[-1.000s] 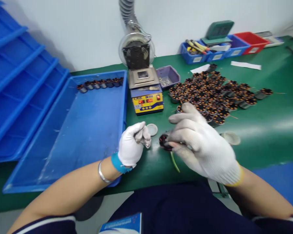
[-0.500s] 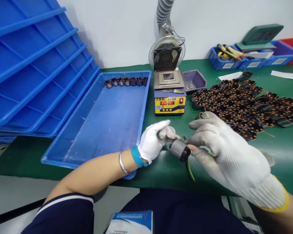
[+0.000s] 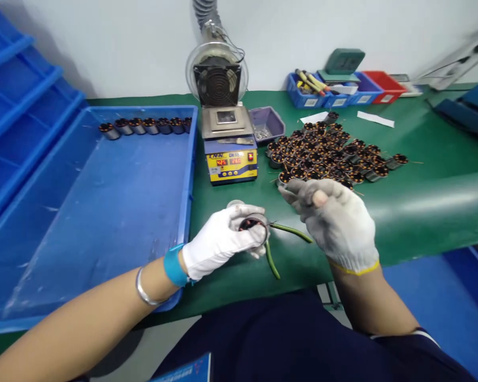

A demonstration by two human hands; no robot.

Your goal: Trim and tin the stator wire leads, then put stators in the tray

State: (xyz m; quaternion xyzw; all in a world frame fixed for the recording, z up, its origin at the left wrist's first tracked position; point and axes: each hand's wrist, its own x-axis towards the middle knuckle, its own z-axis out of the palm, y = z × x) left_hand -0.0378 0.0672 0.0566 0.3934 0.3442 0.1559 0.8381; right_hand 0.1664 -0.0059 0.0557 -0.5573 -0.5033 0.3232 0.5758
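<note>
My left hand [image 3: 219,239], in a white glove with a teal wristband, is closed around a metal cylinder with copper windings [image 3: 258,222], its open end tilted up toward me. Beside it on the green table lies a pair of green-handled cutters [image 3: 291,231], its head partly hidden by my left hand. My right hand [image 3: 332,220], gloved with a bare thumb tip, is raised to the right of the cutters. Its fingers are loosely bent and apart, and nothing shows in them. Just beyond it stand many similar wound cylinders [image 3: 318,151].
A blue tray [image 3: 189,196] on the left has a row of cylinders [image 3: 150,126] along its back. Behind my hands are a yellow-fronted solder pot [image 3: 233,164] and a purple bin [image 3: 274,123]. Blue bins [image 3: 302,98], a red bin [image 3: 386,87] and a green scale [image 3: 344,61] line the wall.
The view has swung right. My right hand has let go of the cylinder and moved away from it. My left hand now holds the cylinder alone, turned open end up.
</note>
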